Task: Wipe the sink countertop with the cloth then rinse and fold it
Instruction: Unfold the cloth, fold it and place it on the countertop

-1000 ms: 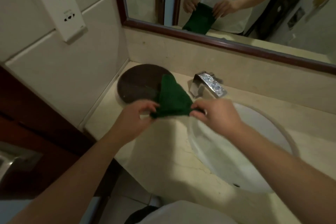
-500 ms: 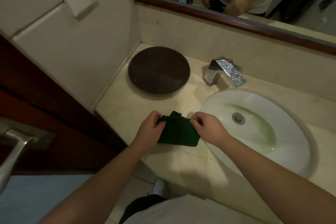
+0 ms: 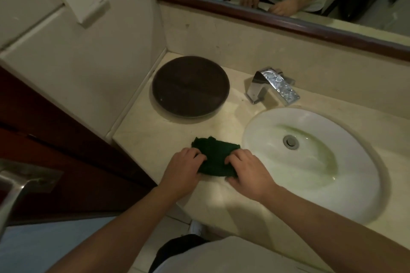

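So, nearest the front edge of the worktop (image 3: 221, 201), both hands are on the green cloth (image 3: 216, 150): left hand (image 3: 183, 167) w/ fingers curled over its left end, right hand (image 3: 248, 172) pinching the right end. Cloth lies flat, long axis left-right, just left of the sink (image 3: 310, 184); hands about equally near. Beyond the cloth sits a dark round tray (image 3: 190, 86), clear of it. Tap (image 3: 274, 85) behind the sink. Prob. folding stage; nothing blocks.
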A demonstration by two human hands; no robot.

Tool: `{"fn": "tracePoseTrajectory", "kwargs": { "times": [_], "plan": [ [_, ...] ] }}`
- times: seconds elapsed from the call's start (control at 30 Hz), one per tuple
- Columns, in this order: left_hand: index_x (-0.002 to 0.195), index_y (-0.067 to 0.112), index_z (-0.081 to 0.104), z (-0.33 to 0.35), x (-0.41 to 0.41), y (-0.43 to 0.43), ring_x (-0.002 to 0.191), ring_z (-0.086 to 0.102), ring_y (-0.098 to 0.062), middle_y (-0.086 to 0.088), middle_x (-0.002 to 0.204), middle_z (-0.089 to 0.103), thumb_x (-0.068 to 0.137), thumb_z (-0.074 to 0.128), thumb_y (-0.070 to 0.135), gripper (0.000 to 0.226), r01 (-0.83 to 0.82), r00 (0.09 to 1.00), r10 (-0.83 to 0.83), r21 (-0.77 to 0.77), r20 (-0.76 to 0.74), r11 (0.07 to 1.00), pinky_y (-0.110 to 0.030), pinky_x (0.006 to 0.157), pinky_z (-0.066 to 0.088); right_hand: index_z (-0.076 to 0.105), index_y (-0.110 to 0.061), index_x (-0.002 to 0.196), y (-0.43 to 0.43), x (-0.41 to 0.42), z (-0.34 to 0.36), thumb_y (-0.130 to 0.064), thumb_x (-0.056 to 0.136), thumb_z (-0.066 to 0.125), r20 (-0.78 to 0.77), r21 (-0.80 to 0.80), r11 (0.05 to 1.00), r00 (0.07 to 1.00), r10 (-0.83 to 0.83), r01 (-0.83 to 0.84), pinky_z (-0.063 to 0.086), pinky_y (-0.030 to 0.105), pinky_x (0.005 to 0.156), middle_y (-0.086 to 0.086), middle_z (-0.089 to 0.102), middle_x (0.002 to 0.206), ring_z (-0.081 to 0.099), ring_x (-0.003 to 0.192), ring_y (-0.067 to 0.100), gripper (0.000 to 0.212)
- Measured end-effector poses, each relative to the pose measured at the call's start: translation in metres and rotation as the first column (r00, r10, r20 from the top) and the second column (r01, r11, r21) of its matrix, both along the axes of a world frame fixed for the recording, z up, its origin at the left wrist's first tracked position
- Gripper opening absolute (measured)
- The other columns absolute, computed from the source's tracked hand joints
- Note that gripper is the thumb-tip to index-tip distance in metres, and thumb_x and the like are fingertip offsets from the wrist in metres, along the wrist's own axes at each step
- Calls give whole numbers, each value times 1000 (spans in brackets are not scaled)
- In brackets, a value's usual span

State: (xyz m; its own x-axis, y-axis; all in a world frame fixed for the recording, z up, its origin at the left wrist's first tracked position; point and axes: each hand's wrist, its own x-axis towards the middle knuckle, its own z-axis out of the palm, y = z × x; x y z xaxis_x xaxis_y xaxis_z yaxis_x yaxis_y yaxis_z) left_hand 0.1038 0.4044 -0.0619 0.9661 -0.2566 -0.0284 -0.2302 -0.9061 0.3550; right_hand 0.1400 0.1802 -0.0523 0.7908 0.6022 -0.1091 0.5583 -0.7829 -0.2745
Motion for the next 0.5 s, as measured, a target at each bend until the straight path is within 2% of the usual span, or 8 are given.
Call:
{"fn": "tracePoseTrajectory", "kwargs": {
  "times": [0.07,0.13,0.17,0.23,0.3,0.37,0.43,0.5],
  "plan": [
    [102,16,67,5,11,1,98,57,-21,-2,105,65,82,63,21,21,-21,999,24,-83,39,996,-30,82,42,62,-22,99,3,10,5,-27,79,61,-24,127,988,996,-84,86,44,26,74,-3,61,95,57,91,20,21],
    [94,16,67,13,21,5,94,58,-16,0,99,66,79,63,20,16,-139,990,135,-274,-34,952,-28,83,46,63,-23,96,8,23,15,-23,79,61,-137,234,945,970,-201,229,46,27,71,-4,64,88,58,85,17,17],
    [93,16,67,20,26,7,92,59,-13,2,97,66,80,64,20,14,-255,967,219,-401,-133,880,-27,82,48,61,-24,95,10,32,24,-23,80,62,-229,291,902,938,-259,320,48,30,71,-4,66,87,59,82,16,16],
    [91,17,66,37,39,9,86,64,-15,0,90,67,85,65,16,7,-494,868,323,-600,-376,629,-26,74,51,56,-26,98,20,54,45,-23,83,62,-417,381,786,849,-324,487,51,35,71,2,66,88,62,80,20,17],
    [93,14,65,50,57,9,88,66,-21,-6,91,68,89,64,16,4,-617,784,362,-691,-504,375,-28,72,53,54,-25,103,33,81,63,-26,86,63,-527,432,674,774,-351,599,53,41,73,11,67,92,65,83,26,19],
    [103,13,64,59,78,10,96,65,-23,-8,103,68,90,65,23,16,-674,723,359,-715,-590,183,-34,81,56,54,-22,106,47,110,75,-32,88,63,-556,451,601,735,-389,659,54,43,70,13,66,91,65,81,27,22],
    [110,20,61,63,100,15,104,63,-25,-6,114,64,88,68,27,25,-728,662,312,-684,-682,50,-44,89,56,55,-20,104,60,140,81,-36,88,64,-551,451,569,716,-428,687,50,37,64,9,62,82,61,73,23,24],
    [115,22,57,65,121,19,106,62,-27,-6,117,61,87,69,20,30,-755,632,271,-656,-726,3,-48,90,56,55,-19,101,71,168,81,-37,89,63,-544,437,566,707,-452,699,46,30,62,4,59,81,56,70,16,23]
  ]
}}
